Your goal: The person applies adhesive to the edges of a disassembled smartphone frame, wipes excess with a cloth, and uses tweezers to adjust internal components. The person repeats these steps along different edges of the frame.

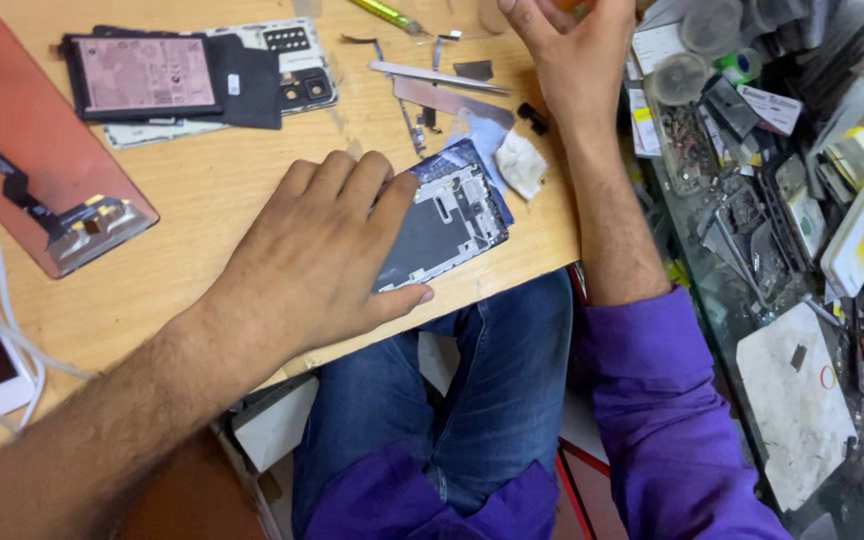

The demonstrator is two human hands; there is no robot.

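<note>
Your left hand [317,260] lies flat, fingers spread, on one opened dark phone frame [447,222] at the wooden table's [202,200] near edge. Your right hand [572,50], top centre, curls loosely; what it grips, you can't tell. One battery-bearing phone body [167,75] lies upper left.

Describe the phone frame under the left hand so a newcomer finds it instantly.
Start at the wooden table and go to its near edge. There the left hand presses on an opened phone frame. Unlike the red back cover, it is dark with bare silver metal parts.

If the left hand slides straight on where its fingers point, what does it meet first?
The left hand points up-right across the opened phone frame it already rests on. Past that, probably the white cloth scrap, though depth is unclear.
</note>
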